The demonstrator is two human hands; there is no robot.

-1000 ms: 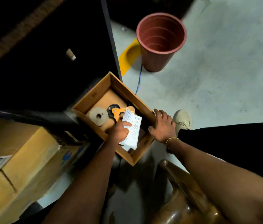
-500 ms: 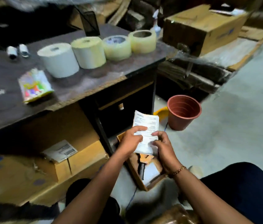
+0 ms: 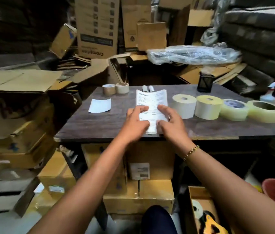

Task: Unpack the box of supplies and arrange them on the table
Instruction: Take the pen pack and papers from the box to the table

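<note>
both hands have come up from the box on the floor and now rest on the bench, with the stack of printed slips between them: half a second ago that stack was held in the air over the box, and now it lies on the bench top near the front edge. the left hand has its grip laid flat, fingers pressing the stack's left side, while the right hand has its grip spread, fingertips on the stack's right edge and thumb at its near corner (neither looks to be pinching the paper, more squaring it up). just right of the right hand stand two label rolls, then two clear tape rolls, all in one row. beyond and left of the left hand lies a single white slip, and farther back sit two brown tape rolls, with two small markers just behind the stack. my reading is that the slips are now placed, so this item is done bar tidying. the open box sits low to the right, below the right forearm, with a roll and an orange-and-black tool showing inside, so more unpacking looks to remain.
</note>
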